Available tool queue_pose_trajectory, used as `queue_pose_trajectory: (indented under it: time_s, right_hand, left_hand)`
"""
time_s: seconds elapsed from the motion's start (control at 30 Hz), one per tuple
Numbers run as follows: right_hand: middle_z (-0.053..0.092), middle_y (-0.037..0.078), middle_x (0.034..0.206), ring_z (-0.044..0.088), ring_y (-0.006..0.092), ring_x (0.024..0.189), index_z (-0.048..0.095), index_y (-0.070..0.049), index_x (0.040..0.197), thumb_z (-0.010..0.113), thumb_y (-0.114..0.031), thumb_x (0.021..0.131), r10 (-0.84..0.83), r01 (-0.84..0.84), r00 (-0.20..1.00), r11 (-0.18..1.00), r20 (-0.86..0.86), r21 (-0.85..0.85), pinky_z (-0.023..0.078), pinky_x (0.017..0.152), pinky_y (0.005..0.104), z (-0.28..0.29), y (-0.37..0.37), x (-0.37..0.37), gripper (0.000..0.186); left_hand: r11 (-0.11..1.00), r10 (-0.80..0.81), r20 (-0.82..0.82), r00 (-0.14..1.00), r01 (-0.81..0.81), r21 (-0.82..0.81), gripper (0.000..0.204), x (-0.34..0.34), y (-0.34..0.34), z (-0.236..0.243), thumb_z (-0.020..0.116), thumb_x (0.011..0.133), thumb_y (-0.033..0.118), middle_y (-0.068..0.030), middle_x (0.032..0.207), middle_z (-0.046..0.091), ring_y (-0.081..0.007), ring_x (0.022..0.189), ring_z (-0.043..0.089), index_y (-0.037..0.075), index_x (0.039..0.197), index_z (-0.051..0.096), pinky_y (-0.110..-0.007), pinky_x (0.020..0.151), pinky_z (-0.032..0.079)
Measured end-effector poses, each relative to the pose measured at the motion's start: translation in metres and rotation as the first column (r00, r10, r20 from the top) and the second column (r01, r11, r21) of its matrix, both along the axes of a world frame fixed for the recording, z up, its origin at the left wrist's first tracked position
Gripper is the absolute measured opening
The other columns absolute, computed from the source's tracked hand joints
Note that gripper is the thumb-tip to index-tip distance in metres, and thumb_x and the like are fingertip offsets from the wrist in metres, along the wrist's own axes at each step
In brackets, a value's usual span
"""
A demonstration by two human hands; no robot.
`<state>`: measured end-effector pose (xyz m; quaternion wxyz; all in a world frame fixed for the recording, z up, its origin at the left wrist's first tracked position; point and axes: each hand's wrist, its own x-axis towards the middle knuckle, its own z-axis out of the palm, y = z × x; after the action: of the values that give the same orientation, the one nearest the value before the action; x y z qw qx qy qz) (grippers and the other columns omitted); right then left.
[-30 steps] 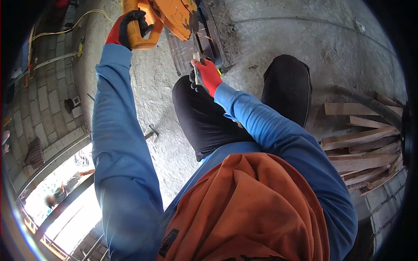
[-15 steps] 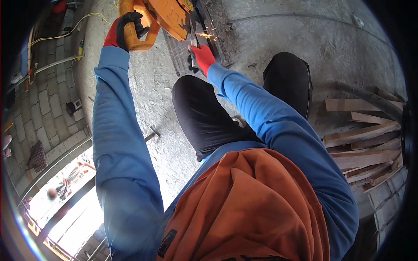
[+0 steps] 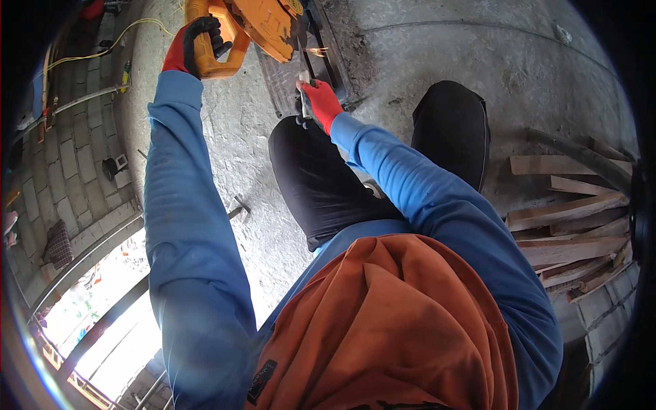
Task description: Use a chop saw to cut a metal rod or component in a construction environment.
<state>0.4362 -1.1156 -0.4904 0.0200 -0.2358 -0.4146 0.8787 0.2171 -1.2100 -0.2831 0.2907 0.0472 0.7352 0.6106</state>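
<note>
One left hand (image 3: pixel 195 45): closed around the handle (image 3: pixel 217 70) of the orange saw (image 3: pixel 268 33), at long reach, seemingly to steer from well back.
Right hand (image 3: pixel 320 101): gripping a pale strip (image 3: pixel 305 75), front end left protruding, perhaps to stay clear of the sparks (image 3: pixel 318 51).
Strip: in front of the saw, pointing toward it; touching or apart, too small to tell.
Base (image 3: pixel 279 89): dark, flat on the floor (image 3: pixel 396 65), probably for steadiness.
Knees (image 3: pixel 301 147): bent and spread, likely giving room to reach between.
Wood (image 3: pixel 567 208): piled at far right, well apart, perhaps out of the way.
</note>
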Motion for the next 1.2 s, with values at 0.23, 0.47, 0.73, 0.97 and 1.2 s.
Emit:
queue_pose_trajectory:
  time_s: [0.23,0.47,0.73,0.97,1.2]
  right_hand:
    - [0.065,0.015,0.078,0.061,0.0231,0.076,0.063,0.004,0.088,0.061,-0.036,0.091,-0.011,0.003,0.994,0.997,0.105,0.08,0.044,0.069,0.0396,-0.034,0.011,-0.045,0.04]
    - [0.068,0.022,0.092,0.066,0.0337,0.092,0.064,0.005,0.1,0.061,-0.037,0.09,-0.052,0.029,0.993,0.977,0.102,0.213,0.046,0.077,0.0406,-0.02,0.009,-0.051,0.043]
    - [0.066,0.023,0.085,0.065,0.0341,0.087,0.063,0.005,0.091,0.062,-0.037,0.089,-0.063,0.022,0.986,0.966,0.151,0.259,0.046,0.074,0.0414,-0.027,0.0,-0.049,0.042]
    - [0.062,0.015,0.073,0.059,0.0227,0.069,0.06,0.001,0.08,0.063,-0.038,0.089,-0.054,0.045,0.994,0.994,0.093,0.095,0.043,0.064,0.04,-0.03,-0.004,-0.02,0.04]
    - [0.056,0.002,0.068,0.056,0.0126,0.057,0.057,-0.007,0.086,0.06,-0.032,0.094,-0.004,0.005,1.0,0.998,0.023,-0.058,0.044,0.052,0.0313,0.008,-0.005,0.012,0.027]
  left_hand:
    - [0.999,0.015,0.026,1.0,-0.014,-0.05,0.031,0.0,0.01,0.002,0.072,0.081,0.024,-0.0049,0.084,0.062,-0.0172,0.07,0.063,0.005,0.103,0.062,-0.037,0.076,0.06]
    - [0.997,-0.002,0.009,1.0,0.003,-0.075,0.032,0.004,0.005,0.007,0.073,0.08,0.025,-0.0048,0.084,0.062,-0.0172,0.071,0.063,0.006,0.104,0.062,-0.037,0.075,0.059]
    - [0.995,0.083,0.028,0.996,-0.081,-0.063,0.033,-0.002,0.004,0.0,0.074,0.08,0.024,-0.0049,0.084,0.062,-0.018,0.072,0.064,0.005,0.104,0.062,-0.037,0.075,0.059]
    - [1.0,0.025,0.058,0.998,-0.024,-0.014,0.033,-0.008,0.008,-0.007,0.073,0.081,0.025,-0.0054,0.086,0.062,-0.0187,0.072,0.064,0.004,0.104,0.062,-0.038,0.076,0.059]
    - [1.0,0.017,0.042,0.999,-0.016,-0.022,0.033,-0.008,0.005,-0.003,0.073,0.081,0.025,-0.0053,0.085,0.061,-0.0189,0.073,0.064,0.004,0.103,0.062,-0.038,0.076,0.059]
